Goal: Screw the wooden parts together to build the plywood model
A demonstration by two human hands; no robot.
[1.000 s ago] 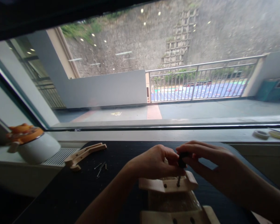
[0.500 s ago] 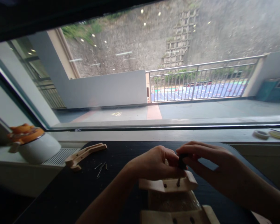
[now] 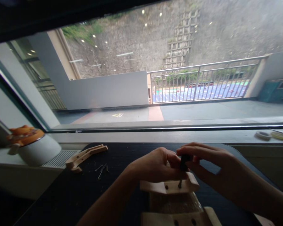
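Observation:
My right hand [image 3: 208, 160] pinches the black handle of a small screwdriver [image 3: 184, 161] between thumb and fingers. The screwdriver stands nearly upright, its tip in one of two dark holes in a pale, curved wooden piece [image 3: 153, 186]. My left hand [image 3: 155, 163] is closed at the far side of that piece, thumb along its top edge and fingertips close to the screwdriver; its grip is partly hidden. Below lies a clear, shiny body [image 3: 175, 202], and a second wooden piece [image 3: 162, 219] with two dark holes crosses it at the bottom edge.
On the dark table [image 3: 68, 201], a loose wooden piece [image 3: 85, 155] and several screws [image 3: 102, 171] lie to the left. A white pot with an orange top [image 3: 39, 150] stands on the sill. Tape rolls [image 3: 263, 135] sit at the right, before a large window.
The fingers of my right hand have shifted slightly left around the screwdriver handle. My left hand and the wooden pieces stay practically where they were.

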